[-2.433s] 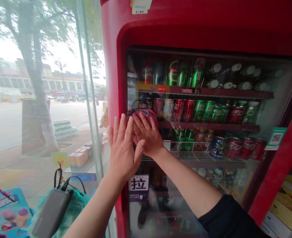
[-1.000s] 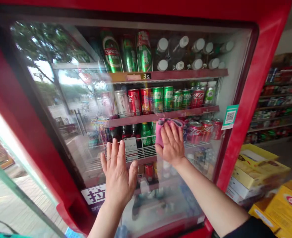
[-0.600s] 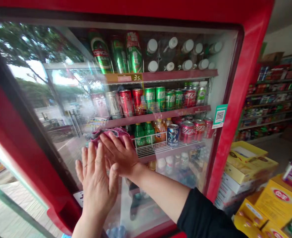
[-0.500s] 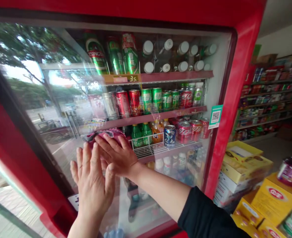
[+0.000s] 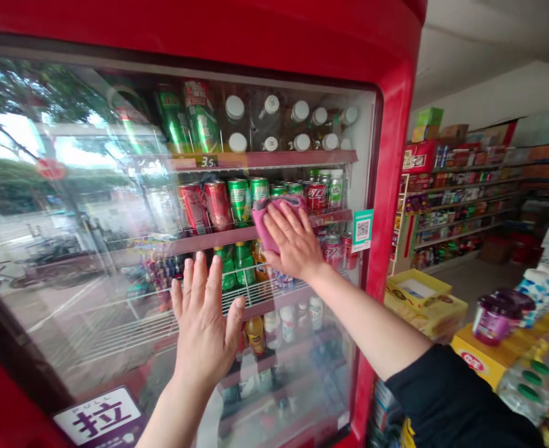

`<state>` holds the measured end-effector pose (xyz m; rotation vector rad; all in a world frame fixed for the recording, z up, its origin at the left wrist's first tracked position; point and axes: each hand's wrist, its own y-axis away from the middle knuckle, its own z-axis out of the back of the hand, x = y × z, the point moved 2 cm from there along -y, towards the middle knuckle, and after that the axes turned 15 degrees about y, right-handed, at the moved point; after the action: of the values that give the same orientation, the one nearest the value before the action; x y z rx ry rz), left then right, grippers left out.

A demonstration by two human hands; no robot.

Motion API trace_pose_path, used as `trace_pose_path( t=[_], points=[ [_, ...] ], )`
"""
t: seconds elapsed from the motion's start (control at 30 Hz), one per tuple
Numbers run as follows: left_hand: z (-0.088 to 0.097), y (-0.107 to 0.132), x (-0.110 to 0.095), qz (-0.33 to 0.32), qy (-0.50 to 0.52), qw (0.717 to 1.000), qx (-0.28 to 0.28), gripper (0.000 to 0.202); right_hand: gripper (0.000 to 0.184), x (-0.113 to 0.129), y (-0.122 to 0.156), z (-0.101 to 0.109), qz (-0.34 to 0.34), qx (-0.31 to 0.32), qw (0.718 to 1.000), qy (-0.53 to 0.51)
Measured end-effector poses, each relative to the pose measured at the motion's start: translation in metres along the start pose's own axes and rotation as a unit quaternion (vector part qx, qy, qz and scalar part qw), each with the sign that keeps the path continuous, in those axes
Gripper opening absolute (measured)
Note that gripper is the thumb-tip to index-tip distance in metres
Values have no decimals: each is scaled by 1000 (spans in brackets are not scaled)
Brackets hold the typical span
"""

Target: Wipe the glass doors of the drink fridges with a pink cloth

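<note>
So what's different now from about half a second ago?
The right hand has moved the pink cloth rightward and a little up across the glass door, away from the left hand. The left hand has shifted right too, uncovering more of the PULL sign. The view has swung right, showing more shop shelves. Nothing was let go: the right hand still lies flat on the cloth, and the door stays shut.

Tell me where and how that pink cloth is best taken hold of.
Probably by its left edge, coming from the left: the pink cloth is spread, seemingly pressed against the glass, with the right hand covering its middle. That left edge shows uncovered beyond the fingertips.
</note>
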<state>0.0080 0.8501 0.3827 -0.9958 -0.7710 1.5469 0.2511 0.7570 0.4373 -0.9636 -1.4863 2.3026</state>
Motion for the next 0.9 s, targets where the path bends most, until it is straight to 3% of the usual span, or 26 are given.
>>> trace_pose_path(
  t=[0.1, 0.17, 0.27, 0.37, 0.7, 0.8, 0.9],
  points=[
    [3, -6, 5, -13, -2, 1000, 0, 78, 87, -48, 17, -5, -82, -6, 996, 39],
    [16, -8, 17, -4, -9, 1000, -13, 79, 90, -60, 23, -9, -165, -20, 984, 56],
    [45, -6, 40, 33, -24, 998, -39, 80, 91, -42, 18, -13, -294, -49, 953, 56],
    [75, -2, 60, 57, -41, 996, -49, 82, 93, 7, -3, -10, -347, -71, 935, 32],
    [142, 21, 101, 67, -82, 994, -37, 83, 91, 184, -85, 21, -165, -40, 983, -70],
    [147, 26, 107, 75, -78, 993, -44, 84, 84, 234, -99, 27, -57, -35, 991, -118],
    [139, 23, 107, 70, -69, 994, -49, 84, 78, 254, -102, 29, 51, -28, 986, -157]
  ],
)
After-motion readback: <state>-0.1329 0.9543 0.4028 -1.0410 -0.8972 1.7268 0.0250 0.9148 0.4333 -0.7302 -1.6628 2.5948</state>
